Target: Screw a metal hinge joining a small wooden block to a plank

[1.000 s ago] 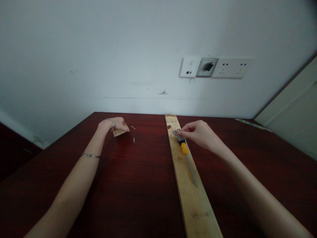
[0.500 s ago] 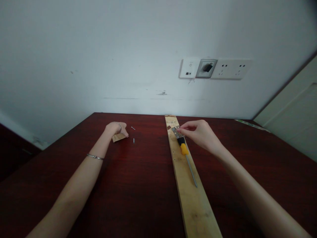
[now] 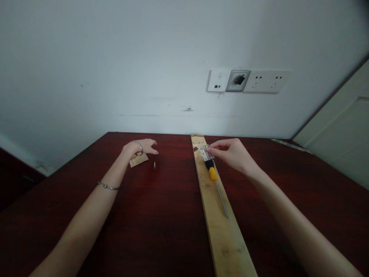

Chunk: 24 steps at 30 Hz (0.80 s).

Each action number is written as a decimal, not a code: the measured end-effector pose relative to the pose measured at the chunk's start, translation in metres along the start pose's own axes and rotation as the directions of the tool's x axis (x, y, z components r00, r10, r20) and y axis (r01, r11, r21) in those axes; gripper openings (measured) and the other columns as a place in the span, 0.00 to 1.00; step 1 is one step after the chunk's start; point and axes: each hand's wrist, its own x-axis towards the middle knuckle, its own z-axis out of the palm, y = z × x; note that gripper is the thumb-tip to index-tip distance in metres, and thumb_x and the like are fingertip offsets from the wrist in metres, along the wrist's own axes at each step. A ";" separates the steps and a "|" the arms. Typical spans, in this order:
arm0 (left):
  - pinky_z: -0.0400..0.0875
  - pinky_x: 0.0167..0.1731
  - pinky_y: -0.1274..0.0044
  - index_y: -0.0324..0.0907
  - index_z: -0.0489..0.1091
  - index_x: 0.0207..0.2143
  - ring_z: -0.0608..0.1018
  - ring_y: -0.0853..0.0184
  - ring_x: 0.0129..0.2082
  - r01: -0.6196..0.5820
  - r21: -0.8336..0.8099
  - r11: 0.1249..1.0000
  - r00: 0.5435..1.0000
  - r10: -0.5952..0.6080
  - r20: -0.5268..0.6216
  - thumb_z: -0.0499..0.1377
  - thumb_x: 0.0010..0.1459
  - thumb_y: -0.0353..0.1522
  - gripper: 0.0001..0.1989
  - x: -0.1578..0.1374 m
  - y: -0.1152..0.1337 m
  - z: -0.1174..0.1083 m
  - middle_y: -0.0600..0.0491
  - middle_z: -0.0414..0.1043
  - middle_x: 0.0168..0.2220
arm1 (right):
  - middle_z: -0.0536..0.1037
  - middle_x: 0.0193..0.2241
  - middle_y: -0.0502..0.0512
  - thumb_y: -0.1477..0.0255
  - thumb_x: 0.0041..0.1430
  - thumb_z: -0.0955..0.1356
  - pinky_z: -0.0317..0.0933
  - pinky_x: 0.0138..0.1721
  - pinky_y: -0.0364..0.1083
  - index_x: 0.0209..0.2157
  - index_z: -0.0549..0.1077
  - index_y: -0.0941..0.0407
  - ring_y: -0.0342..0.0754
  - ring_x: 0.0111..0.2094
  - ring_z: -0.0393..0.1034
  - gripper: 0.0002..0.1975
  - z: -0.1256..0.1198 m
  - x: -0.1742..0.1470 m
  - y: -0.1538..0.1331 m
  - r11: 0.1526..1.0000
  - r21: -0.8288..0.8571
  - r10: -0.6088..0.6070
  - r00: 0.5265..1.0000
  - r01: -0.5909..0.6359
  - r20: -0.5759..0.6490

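Observation:
My right hand (image 3: 230, 153) pinches a small metal hinge (image 3: 206, 151) between thumb and fingertips, above the far end of a long wooden board (image 3: 216, 204). Just below the hinge, a screwdriver (image 3: 213, 174) with a black-and-yellow handle lies on the board, its shaft toward me. Over on the left, my left hand (image 3: 147, 146) is open, thumb and fingers apart, low over the table. One screw (image 3: 155, 165) shows in front of it on the table. A piece of brown paper or card (image 3: 138, 160) lies partly under that wrist.
The dark red table (image 3: 161, 215) runs back to a pale wall (image 3: 138, 69). Wall sockets (image 3: 266, 81) with a black plug (image 3: 240, 79) sit above its right half. A thin, pale strip (image 3: 291, 146) lies near the far right corner, beside a white door (image 3: 343, 127).
My left hand has moved right, off the brown paper, and its fingers have spread. The farther of two screws is now hidden at that hand. In my right hand the hinge has tilted slightly.

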 end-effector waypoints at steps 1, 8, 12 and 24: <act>0.67 0.45 0.73 0.35 0.69 0.51 0.75 0.57 0.46 -0.049 -0.061 0.997 0.998 0.047 -0.041 0.58 0.50 0.42 0.28 -0.001 0.009 -0.002 0.40 0.72 0.50 | 0.80 0.24 0.55 0.63 0.50 0.70 0.59 0.25 0.43 0.28 0.80 0.60 0.44 0.24 0.70 0.13 0.000 0.000 -0.001 1.000 0.023 0.012 1.000 -0.012 0.006; 0.71 0.43 0.73 0.34 0.67 0.50 0.77 0.65 0.41 -0.477 -0.594 0.648 0.877 0.391 -0.277 0.60 0.53 0.32 0.21 -0.002 0.092 0.014 0.42 0.75 0.45 | 0.77 0.21 0.53 0.64 0.43 0.74 0.50 0.18 0.40 0.29 0.80 0.61 0.38 0.18 0.61 0.14 0.002 0.000 -0.007 0.962 0.222 0.146 0.987 -0.157 0.067; 0.72 0.43 0.72 0.34 0.67 0.49 0.78 0.67 0.39 -0.540 -0.767 0.346 0.819 0.424 -0.386 0.62 0.54 0.29 0.19 -0.003 0.130 0.036 0.44 0.76 0.41 | 0.78 0.22 0.52 0.63 0.38 0.76 0.49 0.18 0.39 0.29 0.80 0.60 0.36 0.17 0.58 0.16 0.003 0.000 -0.004 0.926 0.321 0.166 0.978 -0.199 0.128; 0.74 0.35 0.75 0.33 0.72 0.40 0.80 0.67 0.30 -0.513 -0.840 0.180 0.824 0.378 -0.422 0.64 0.53 0.34 0.14 -0.010 0.146 0.037 0.47 0.78 0.33 | 0.79 0.24 0.53 0.61 0.41 0.76 0.50 0.18 0.39 0.30 0.80 0.59 0.37 0.19 0.59 0.17 0.005 0.004 0.007 0.917 0.349 0.125 0.971 -0.192 0.205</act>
